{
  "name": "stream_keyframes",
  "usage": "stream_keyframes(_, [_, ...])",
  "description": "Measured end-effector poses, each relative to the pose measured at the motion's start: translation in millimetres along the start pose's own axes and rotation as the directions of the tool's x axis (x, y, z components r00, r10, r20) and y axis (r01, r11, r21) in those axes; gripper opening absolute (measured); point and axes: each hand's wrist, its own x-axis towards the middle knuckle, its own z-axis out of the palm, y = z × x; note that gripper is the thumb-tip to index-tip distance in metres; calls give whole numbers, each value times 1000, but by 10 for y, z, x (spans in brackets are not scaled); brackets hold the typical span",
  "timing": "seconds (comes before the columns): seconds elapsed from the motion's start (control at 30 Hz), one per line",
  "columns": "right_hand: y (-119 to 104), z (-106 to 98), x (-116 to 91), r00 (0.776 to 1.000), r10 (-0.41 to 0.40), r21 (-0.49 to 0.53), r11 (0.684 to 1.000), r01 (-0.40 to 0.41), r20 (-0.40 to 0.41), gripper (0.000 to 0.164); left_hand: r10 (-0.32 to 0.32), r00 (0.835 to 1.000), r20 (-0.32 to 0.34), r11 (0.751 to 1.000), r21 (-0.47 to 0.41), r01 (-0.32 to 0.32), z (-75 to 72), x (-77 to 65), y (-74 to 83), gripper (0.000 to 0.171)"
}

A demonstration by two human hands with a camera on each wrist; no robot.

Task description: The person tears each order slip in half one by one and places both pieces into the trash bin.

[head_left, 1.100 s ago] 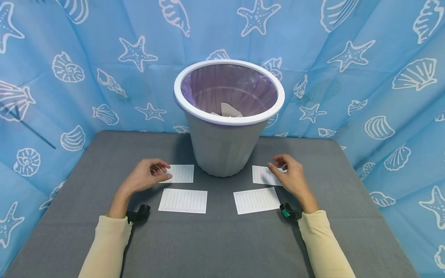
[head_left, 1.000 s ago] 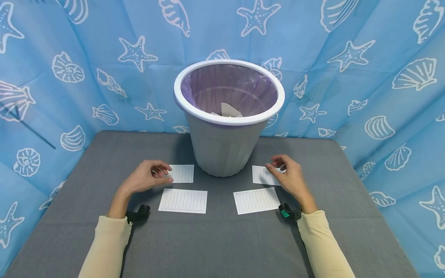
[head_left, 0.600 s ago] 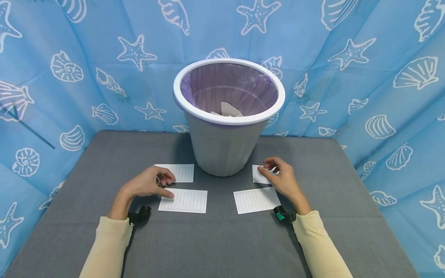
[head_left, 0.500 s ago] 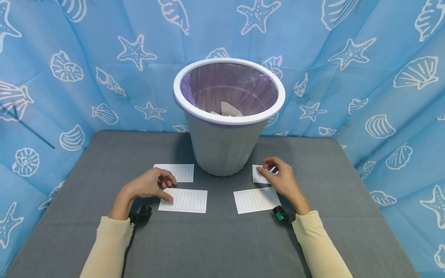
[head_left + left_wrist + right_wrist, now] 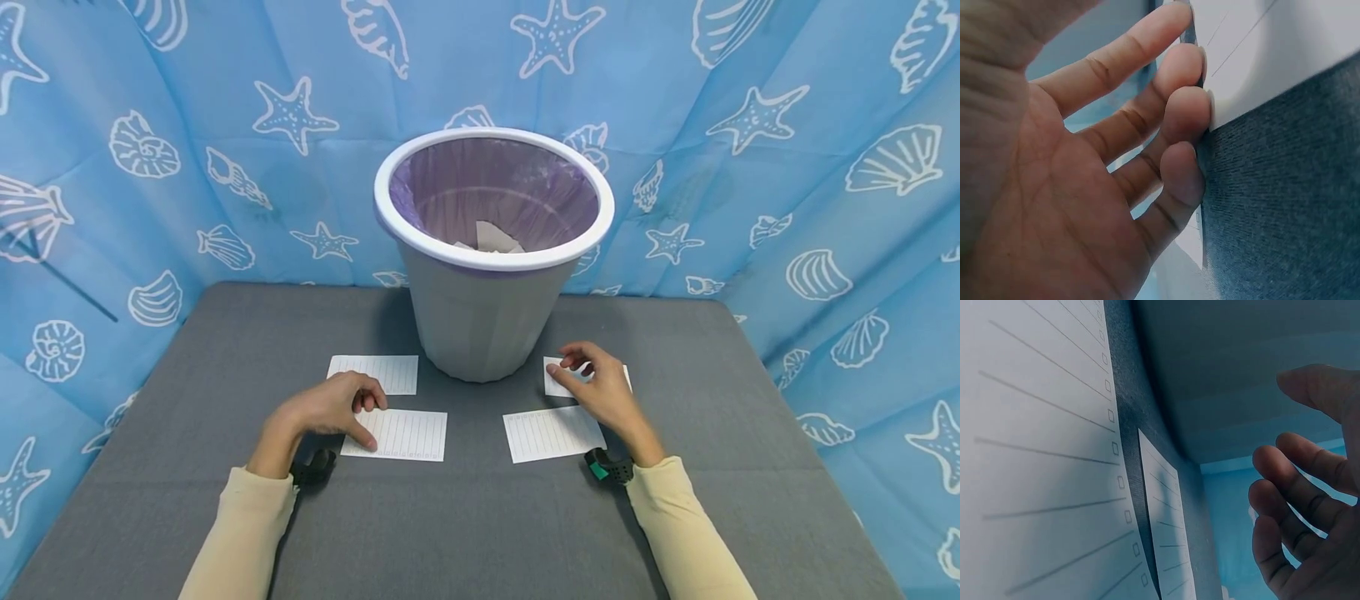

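Four-cornered white checklist cards with ruled lines lie flat on the table. My left hand point(image 5: 330, 408) is over the left end of the front left card point(image 5: 412, 435), thumb and fingers spread apart. In the left wrist view its fingertips point(image 5: 1188, 115) are at a card's edge; whether they press on it I cannot tell. Behind lies the back left card point(image 5: 386, 373). My right hand point(image 5: 603, 396), fingers loosely bent and holding nothing, hovers over the back right card point(image 5: 553, 386), partly covering it. Nearer me is the front right card point(image 5: 555, 433).
A grey waste bin point(image 5: 483, 325) with a white rim and purple liner stands at the back middle of the grey-covered table point(image 5: 465, 533). Pale paper pieces point(image 5: 495, 237) lie inside it. A blue shell-patterned curtain point(image 5: 300, 192) hangs behind. Each wrist wears a dark strap.
My left hand has moved nearer and rightward, from the back left card to the front left one. The right hand has shifted slightly left. The cards and bin stay put.
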Motion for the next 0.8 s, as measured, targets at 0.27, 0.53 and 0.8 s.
stream_keyframes(0.27, [-35, 71, 0, 999, -30, 17, 999, 29, 23, 31, -37, 999, -8, 999, 18, 37, 33, 23, 42, 46])
stream_keyframes(0.53, [-142, 191, -36, 995, -66, 42, 997, 63, 81, 31, -38, 999, -27, 998, 46, 40, 44, 23, 71, 44])
stream_keyframes(0.8, [-270, 310, -99, 984, -76, 63, 996, 66, 164, 33, -73, 997, -33, 996, 49, 75, 69, 29, 79, 48])
